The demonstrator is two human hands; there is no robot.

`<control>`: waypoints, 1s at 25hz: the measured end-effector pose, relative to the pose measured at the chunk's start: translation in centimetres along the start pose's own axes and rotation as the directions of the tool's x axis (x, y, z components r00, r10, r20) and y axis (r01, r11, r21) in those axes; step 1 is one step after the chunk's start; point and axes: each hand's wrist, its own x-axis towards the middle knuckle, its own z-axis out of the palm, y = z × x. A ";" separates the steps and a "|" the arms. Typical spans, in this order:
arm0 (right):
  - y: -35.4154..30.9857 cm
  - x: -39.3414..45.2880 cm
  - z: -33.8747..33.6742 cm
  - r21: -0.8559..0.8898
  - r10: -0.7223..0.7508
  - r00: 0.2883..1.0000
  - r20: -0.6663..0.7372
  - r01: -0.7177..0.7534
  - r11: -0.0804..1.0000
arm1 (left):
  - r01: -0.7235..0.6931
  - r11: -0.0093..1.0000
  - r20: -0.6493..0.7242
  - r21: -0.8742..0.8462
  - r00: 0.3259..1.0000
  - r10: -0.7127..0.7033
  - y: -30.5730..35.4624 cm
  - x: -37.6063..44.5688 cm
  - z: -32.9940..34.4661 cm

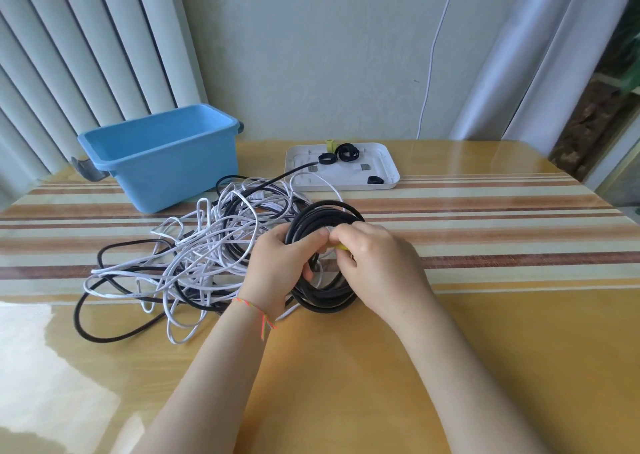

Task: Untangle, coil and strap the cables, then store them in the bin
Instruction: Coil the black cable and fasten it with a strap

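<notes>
The black cable coil [323, 263] stands almost upright on the table [485, 349], just in front of the person, and both hands work on its upper side. The left hand [277, 273] has its fingers curled around the bundle of loops and holds them together. The right hand [374, 266] pinches a yellow strap [343, 246] between thumb and fingers, at the place where the strap meets the coil. I judge that the step in hand is to fasten this strap around the coil. To do it well, the left hand should keep the loops pressed in one flat bundle, so no loop slips out, while the right hand pulls the strap tight and closes it on itself. How far the strap already goes around, I cannot tell, because the fingers hide it. To the left lies the tangled pile of white and black cables [194, 256], touching the coil, so a loose strand could be caught under the strap. The blue bin [162, 162] waits behind the pile, and more straps lie on the white tray [388, 173].
</notes>
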 end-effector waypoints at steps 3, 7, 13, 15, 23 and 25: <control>0.5 0.3 0.9 -0.103 -0.059 0.995 -0.086 0.050 0.993 | 0.052 0.999 0.035 0.002 0.998 -0.052 0.4 -0.1 -0.2; -0.1 0.6 1.4 -0.147 -0.074 0.972 -0.225 0.041 0.988 | 0.148 0.972 0.097 -0.183 0.987 -0.132 0.8 -0.3 0.1; -0.5 0.4 0.5 -0.183 -0.066 0.954 -0.294 0.011 0.983 | 0.223 0.953 0.207 -0.207 0.961 -0.181 0.9 -0.4 -0.3; -0.6 0.4 0.6 -0.214 -0.025 0.969 -0.246 -0.029 0.976 | 0.189 0.966 0.244 -0.177 0.959 -0.143 0.9 -0.4 -0.4; 0.0 0.5 1.2 -0.135 -0.080 0.976 -0.205 0.052 0.989 | 0.103 0.995 0.328 -0.016 0.940 -0.092 1.0 -0.4 -0.5; 0.1 0.5 1.3 -0.084 -0.078 0.978 -0.193 0.063 0.994 | 0.128 0.992 0.316 -0.006 0.941 -0.119 1.0 -0.4 -0.7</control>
